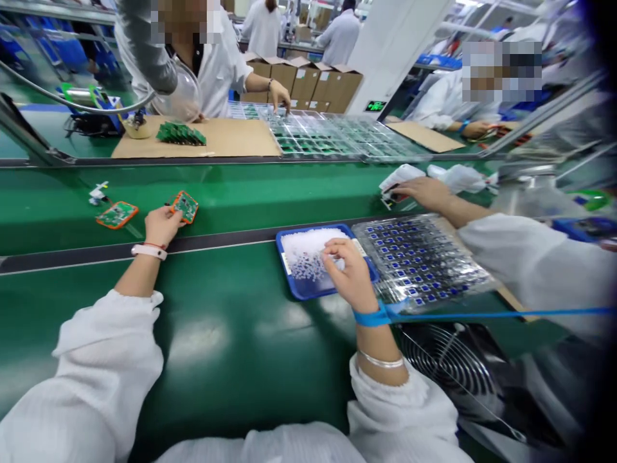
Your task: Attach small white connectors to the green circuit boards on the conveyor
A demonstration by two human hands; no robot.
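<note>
While the left hand (162, 226) touches an orange-edged circuit board (185, 207) at 11 o'clock, its grip unclear, the right hand (351, 275) pinches shut above a blue tray (294, 263) at 12 o'clock, its white label (285, 263) unreadable.

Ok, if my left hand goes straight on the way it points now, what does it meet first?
The left hand would first meet the orange-framed circuit board lying on the green conveyor belt. Its fingertips look right at the board's edge, possibly touching, though depth is hard to judge.
</note>
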